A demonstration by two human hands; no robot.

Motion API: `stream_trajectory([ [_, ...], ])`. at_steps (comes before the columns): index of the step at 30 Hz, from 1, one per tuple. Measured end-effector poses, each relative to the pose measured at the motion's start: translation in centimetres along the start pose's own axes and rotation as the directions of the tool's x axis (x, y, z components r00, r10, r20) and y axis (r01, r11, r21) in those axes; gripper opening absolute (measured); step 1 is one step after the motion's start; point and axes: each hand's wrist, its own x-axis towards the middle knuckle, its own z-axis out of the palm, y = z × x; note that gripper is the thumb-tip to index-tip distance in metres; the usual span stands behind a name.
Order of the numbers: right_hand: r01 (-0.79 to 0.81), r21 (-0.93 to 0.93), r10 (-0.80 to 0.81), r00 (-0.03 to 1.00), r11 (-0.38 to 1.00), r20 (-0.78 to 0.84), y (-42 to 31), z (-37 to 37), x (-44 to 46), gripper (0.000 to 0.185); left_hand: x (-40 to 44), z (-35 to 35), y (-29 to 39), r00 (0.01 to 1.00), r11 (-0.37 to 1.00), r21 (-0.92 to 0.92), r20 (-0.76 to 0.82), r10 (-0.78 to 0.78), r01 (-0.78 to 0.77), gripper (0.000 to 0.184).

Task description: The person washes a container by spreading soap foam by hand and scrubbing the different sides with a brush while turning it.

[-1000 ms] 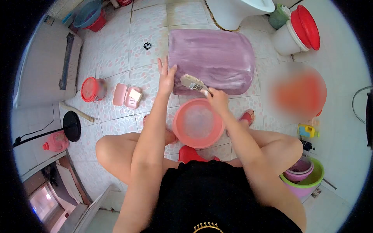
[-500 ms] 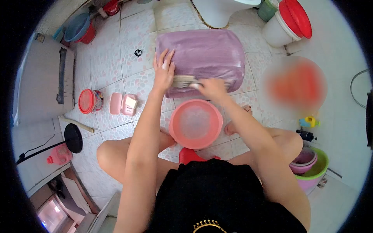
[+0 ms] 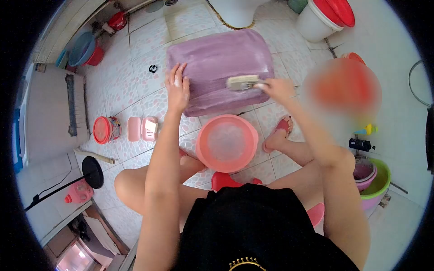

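A wet, purple, cushion-like piece with rounded corners (image 3: 212,56) lies on the tiled floor, streaked with whitish suds. My left hand (image 3: 177,89) rests on its left edge, fingers stretched out, with a bit of white foam on them. My right hand (image 3: 281,91) is closed round the handle of a scrubbing brush (image 3: 244,82) at the right part of the purple piece. The brush's pale head points left; whether its bristles touch the surface I cannot tell. Nearer to me, between my feet, stands a pink basin (image 3: 227,143) of cloudy water.
On the left are an open pink soap box (image 3: 143,129) with a white bar and a small red-lidded bucket (image 3: 106,130). A white bucket with a red lid (image 3: 318,22) stands at the back right. Stacked basins (image 3: 377,185) are by my right knee. A toilet base (image 3: 235,13) is behind.
My right hand has moved the brush right and upward from the near edge of the purple piece. The whole view has shifted and turned slightly. My left hand stays on the left edge.
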Motion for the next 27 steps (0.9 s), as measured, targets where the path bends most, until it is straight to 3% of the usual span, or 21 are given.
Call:
stream_trajectory([
  [4,-0.026,-0.09,0.022,0.999,0.996,-0.05,5.0,-1.8,-1.5,0.061,0.5,0.5,-0.7,0.999,0.999,0.02,-0.013,0.031,-0.031,0.045],
  [16,-0.088,0.03,0.09,0.992,0.996,-0.084,2.0,-0.1,-0.6,0.054,1.0,0.3,-0.4,0.998,0.999,-0.015,0.038,-0.039,0.04,0.048],
  [19,-0.106,0.042,0.106,0.994,0.993,0.01,0.9,-0.8,0.3,0.048,1.1,0.5,-0.5,0.998,0.998,-0.016,0.038,-0.06,0.06,0.047],
  [25,0.206,0.078,-0.198,0.975,0.975,-0.098,-8.1,0.7,4.1,0.047,0.8,0.0,-0.2,0.998,0.997,-0.055,0.046,-0.047,0.05,0.046],
  [27,0.217,0.102,-0.209,0.974,0.971,-0.085,-10.8,1.3,4.6,0.049,0.8,-0.1,-0.2,0.997,0.996,-0.056,0.044,-0.063,0.065,0.046],
])
